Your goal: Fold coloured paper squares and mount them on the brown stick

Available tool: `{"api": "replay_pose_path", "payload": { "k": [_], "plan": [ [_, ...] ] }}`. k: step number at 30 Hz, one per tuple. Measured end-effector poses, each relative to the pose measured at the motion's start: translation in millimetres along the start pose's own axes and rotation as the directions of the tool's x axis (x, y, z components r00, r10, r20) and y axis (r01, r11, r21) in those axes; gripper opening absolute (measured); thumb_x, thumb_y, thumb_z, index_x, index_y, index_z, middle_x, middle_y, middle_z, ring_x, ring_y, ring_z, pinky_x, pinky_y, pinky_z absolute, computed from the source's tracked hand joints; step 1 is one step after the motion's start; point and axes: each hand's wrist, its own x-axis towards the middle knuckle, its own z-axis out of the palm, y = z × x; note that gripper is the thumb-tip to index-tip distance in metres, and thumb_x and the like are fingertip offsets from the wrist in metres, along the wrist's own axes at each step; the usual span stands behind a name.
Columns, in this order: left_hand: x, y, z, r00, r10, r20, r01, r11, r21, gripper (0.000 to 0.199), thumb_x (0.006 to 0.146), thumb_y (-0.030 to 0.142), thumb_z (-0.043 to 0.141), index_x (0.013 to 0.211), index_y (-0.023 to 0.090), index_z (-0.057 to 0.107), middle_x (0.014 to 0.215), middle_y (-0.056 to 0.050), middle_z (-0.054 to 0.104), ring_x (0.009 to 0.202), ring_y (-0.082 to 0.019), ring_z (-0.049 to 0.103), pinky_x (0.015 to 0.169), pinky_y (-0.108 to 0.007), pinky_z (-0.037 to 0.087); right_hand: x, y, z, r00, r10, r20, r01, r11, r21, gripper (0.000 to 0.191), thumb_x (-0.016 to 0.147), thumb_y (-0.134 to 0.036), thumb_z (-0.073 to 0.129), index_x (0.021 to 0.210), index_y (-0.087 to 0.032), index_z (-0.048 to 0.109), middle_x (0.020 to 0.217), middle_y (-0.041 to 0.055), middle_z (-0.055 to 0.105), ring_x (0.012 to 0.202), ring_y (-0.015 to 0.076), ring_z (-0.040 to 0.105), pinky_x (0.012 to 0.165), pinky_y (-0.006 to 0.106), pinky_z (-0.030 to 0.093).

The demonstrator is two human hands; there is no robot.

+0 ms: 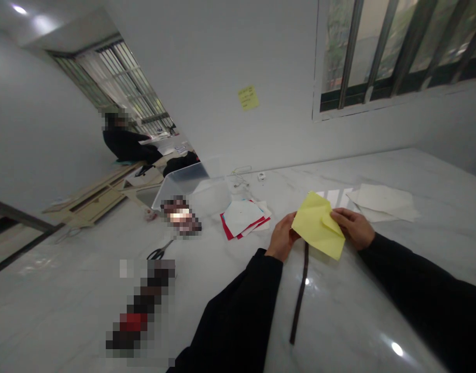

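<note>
**Yellow sheet (318, 230) looks part-folded**

Sheet at person's 1 o'clock, above worktop (362, 305). Flap raised by right edge; rest unfolded. Left hand (280, 240) grip closed on left edge, right hand (355, 228) grip on flap side. Left fingertips and dark strip's (299, 305) top end hidden; pixelated item (142, 305) at 10 unreadable.

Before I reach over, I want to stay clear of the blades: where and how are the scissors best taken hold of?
Probably by the black handles, with the left hand coming in from the near side. The scissors lie flat, handles nearer you and blades pointing away, so your fingers should meet the loops first.
</note>
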Motion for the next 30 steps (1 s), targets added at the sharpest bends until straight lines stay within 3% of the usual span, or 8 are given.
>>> {"api": "replay_pose_path", "payload": {
  "k": [5, 11, 14, 18, 25, 30],
  "plan": [
    [1, 2, -1.3, 0.997, -0.070, 0.011, 0.071, 0.994, -0.082, 0.053, 0.085, 0.060, 0.053, 0.118, 0.019, 0.063, 0.124, -0.011, 0.063, 0.109, -0.022, 0.061, 0.087, -0.032, 0.052, 0, 5, 2, 1.000, 0.018, 0.007, -0.018, 1.000, 0.016, 0.023, 0.068, -0.040, 0.078, 0.082, -0.024, 0.067, 0.076, 0.0001, 0.073, 0.064, 0.0191, 0.069, 0.055, 0.030, 0.058],
    [3, -2, -7.8, 0.987, -0.157, -0.044, 0.153, 0.985, -0.085, 0.042, 0.085, 0.053, 0.056, 0.111, 0.021, 0.065, 0.120, -0.010, 0.064, 0.101, -0.021, 0.064, 0.087, -0.035, 0.054, -1, 7, 2, 1.000, 0.014, 0.004, -0.015, 0.997, 0.073, 0.022, 0.072, -0.041, 0.075, 0.086, -0.026, 0.067, 0.080, 0.0028, 0.075, 0.071, 0.0249, 0.072, 0.061, 0.038, 0.061],
    [1, -4, -5.9, 0.985, -0.171, 0.007, 0.171, 0.985, -0.012, 0.037, 0.084, 0.047, 0.061, 0.111, 0.022, 0.065, 0.117, -0.009, 0.065, 0.096, -0.020, 0.065, 0.083, -0.033, 0.054, 1, 11, 2, 0.998, -0.010, -0.058, 0.013, 0.998, 0.058, 0.022, 0.070, -0.040, 0.077, 0.084, -0.026, 0.067, 0.076, 0.0016, 0.074, 0.066, 0.0222, 0.071, 0.057, 0.034, 0.060],
    [-1, -2, -1.8, 0.985, -0.164, 0.061, 0.164, 0.986, 0.005, 0.042, 0.084, 0.053, 0.059, 0.113, 0.023, 0.063, 0.116, -0.009, 0.066, 0.091, -0.018, 0.066, 0.076, -0.029, 0.054, 1, 13, 4, 0.997, -0.033, -0.073, 0.035, 0.999, 0.030, 0.024, 0.068, -0.040, 0.079, 0.082, -0.024, 0.067, 0.070, -0.0005, 0.072, 0.060, 0.0176, 0.067, 0.055, 0.030, 0.058],
    [3, -8, -2.2, 1.000, 0.020, -0.005, -0.019, 0.992, 0.127, 0.049, 0.075, 0.045, 0.073, 0.112, 0.015, 0.062, 0.109, -0.011, 0.070, 0.093, -0.022, 0.067, 0.083, -0.033, 0.053, -7, 4, 14, 0.976, -0.048, 0.210, 0.070, 0.993, -0.100, 0.032, 0.067, -0.045, 0.078, 0.083, -0.021, 0.066, 0.072, 0.0003, 0.072, 0.060, 0.0162, 0.065, 0.054, 0.028, 0.053],
    [4, -11, -4.7, 0.998, 0.058, -0.033, -0.047, 0.966, 0.256, 0.046, 0.073, 0.043, 0.074, 0.109, 0.014, 0.065, 0.108, -0.011, 0.071, 0.095, -0.023, 0.067, 0.084, -0.034, 0.053, -12, -3, 18, 0.925, -0.006, 0.381, 0.071, 0.985, -0.157, 0.035, 0.070, -0.049, 0.074, 0.089, -0.020, 0.071, 0.082, 0.0032, 0.075, 0.074, 0.0221, 0.070, 0.061, 0.031, 0.055]
  ]
}}
